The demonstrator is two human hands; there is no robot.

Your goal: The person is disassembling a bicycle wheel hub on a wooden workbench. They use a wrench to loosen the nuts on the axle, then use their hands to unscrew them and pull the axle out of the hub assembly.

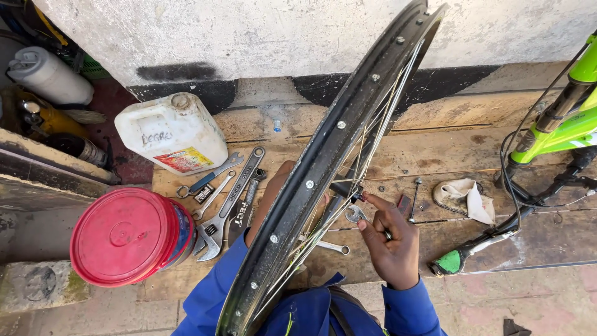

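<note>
The right hand (393, 246) is reaching in from the right of the black metal bicycle wheel rim (323, 162), its fingertips pinching a small part at the dark hub (346, 188) in the middle of the thin silver spokes (373, 134). The same hand is also gripping a small silver flat spanner (355, 214), whose open end is showing just below the hub. The left hand (273, 193) is sitting behind the rim with only the forearm and wrist showing; whether it is open or closed cannot be told. Both arms are wearing blue sleeves (214, 286).

The wheel is standing tilted, running from the lower middle up towards the top right, over a worn wooden platform (435, 149). A second silver spanner (329, 246) is lying on the boards under the spokes. To the left, a long adjustable wrench (227, 208) is lying among several other spanners and a key. Further left, a red-lidded round plastic bucket (127, 236) is standing below a white plastic jerrycan (173, 132). To the right, a thin metal axle pin (415, 198) and a crumpled dirty white rag (467, 196) are lying on the wood, with a green bicycle frame (563, 124) leaning at the right edge.
</note>
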